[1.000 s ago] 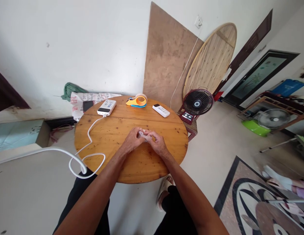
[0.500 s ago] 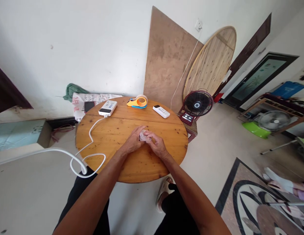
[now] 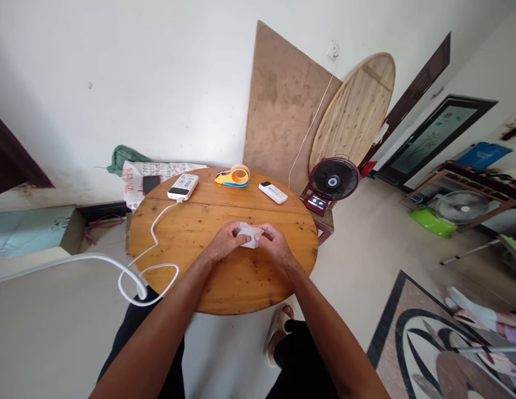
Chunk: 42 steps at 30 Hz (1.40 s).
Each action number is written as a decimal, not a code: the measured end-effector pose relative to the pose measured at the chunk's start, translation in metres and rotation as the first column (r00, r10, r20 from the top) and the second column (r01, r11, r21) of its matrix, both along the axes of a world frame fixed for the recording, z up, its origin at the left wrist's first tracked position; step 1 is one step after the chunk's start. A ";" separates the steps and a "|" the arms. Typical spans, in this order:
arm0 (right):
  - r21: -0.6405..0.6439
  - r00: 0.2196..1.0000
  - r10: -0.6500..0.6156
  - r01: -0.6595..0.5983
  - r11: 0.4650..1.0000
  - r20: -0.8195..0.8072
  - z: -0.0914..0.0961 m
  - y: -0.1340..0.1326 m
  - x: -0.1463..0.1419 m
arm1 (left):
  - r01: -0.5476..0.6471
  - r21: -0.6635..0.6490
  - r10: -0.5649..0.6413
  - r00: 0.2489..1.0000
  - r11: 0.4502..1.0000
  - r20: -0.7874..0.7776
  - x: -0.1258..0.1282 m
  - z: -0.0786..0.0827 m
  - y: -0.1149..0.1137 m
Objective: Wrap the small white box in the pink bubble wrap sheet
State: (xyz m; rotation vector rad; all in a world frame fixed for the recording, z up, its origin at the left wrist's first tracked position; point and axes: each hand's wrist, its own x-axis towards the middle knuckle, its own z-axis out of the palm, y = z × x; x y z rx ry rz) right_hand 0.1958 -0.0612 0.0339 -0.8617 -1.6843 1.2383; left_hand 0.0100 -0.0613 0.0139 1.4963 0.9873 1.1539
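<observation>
Between my two hands is a small, whitish, crinkled wrapped bundle [image 3: 250, 235]; I cannot make out its material or what is inside. My left hand [image 3: 227, 240] is closed on its left side, with the thumb across the front. The fingertips of my right hand [image 3: 275, 243] pinch its right edge. Both hands are just above the round wooden table [image 3: 241, 288]. Farther back on the table lie a yellow and blue tape dispenser [image 3: 234, 176] and a white power bank [image 3: 273, 192].
A larger white power bank [image 3: 183, 187] stands at the back left, plugged into a white cable [image 3: 154, 231] that loops over the table's left edge. Beyond the right edge, a dark fan [image 3: 333, 180] sits on a stool [image 3: 325, 226]. A brown board [image 3: 278, 94] leans on the wall.
My right hand has drawn back slightly to the right. The bundle is now spread flatter and shows more between my fingers, with both thumbs on it.
</observation>
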 end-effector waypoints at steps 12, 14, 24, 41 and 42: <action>-0.042 0.999 -0.040 0.039 0.998 -0.022 -0.002 -0.004 -0.012 | -0.056 -0.162 0.055 0.998 0.985 -0.009 -0.002 0.010 -0.004; -0.116 0.993 -0.076 0.066 0.991 -0.088 -0.003 -0.004 -0.014 | -0.069 -0.114 0.065 0.997 0.991 -0.039 -0.002 0.011 -0.006; -0.289 0.953 -0.139 0.058 0.956 -0.269 -0.021 0.000 -0.016 | 0.264 -0.228 -0.165 0.912 0.937 0.376 0.002 0.016 -0.007; -0.093 0.968 -0.134 0.116 0.989 -0.211 -0.020 -0.006 -0.018 | 0.190 -0.303 -0.050 0.909 0.934 0.413 0.005 0.006 -0.003; -0.087 0.969 -0.135 0.120 0.989 -0.208 -0.020 -0.006 -0.018 | 0.188 -0.302 -0.050 0.910 0.934 0.411 0.005 0.007 -0.003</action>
